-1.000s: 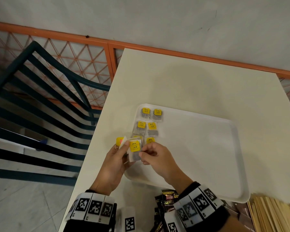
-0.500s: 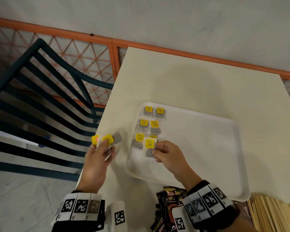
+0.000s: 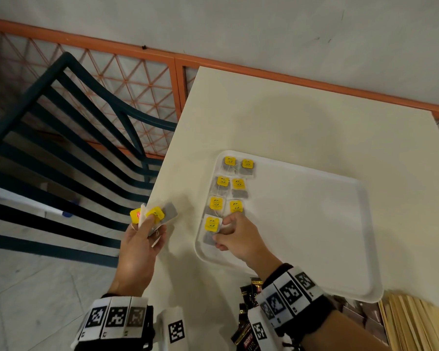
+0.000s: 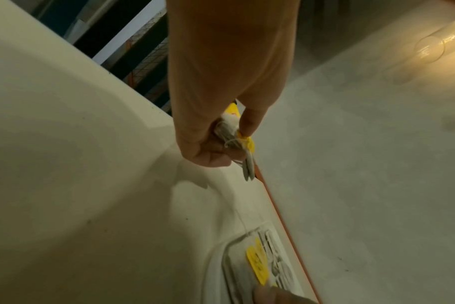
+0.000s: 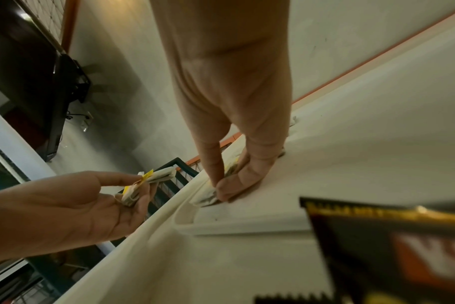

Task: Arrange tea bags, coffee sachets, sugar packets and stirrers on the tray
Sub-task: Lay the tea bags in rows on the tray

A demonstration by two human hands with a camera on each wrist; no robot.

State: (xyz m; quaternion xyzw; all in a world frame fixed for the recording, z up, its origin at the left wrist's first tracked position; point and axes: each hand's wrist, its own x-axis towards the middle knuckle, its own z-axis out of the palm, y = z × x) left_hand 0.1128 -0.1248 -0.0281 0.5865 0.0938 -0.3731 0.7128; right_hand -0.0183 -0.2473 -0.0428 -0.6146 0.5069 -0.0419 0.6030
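Observation:
A white tray lies on the cream table. Several yellow-tagged tea bags lie in two columns along the tray's left side. My right hand pinches one more tea bag down at the near end of the left column; the right wrist view shows that tea bag touching the tray floor under the fingers. My left hand hovers left of the tray at the table edge and grips a small bunch of tea bags, the same bunch in the left wrist view.
Black coffee sachets lie at the near table edge by my right wrist. Brown packets and a pile of wooden stirrers sit near right. A dark green chair and an orange railing stand left of the table.
My right hand took one tea bag from the left hand and brought it down onto the tray's near-left. The left hand drew away to the left with the remaining bags.

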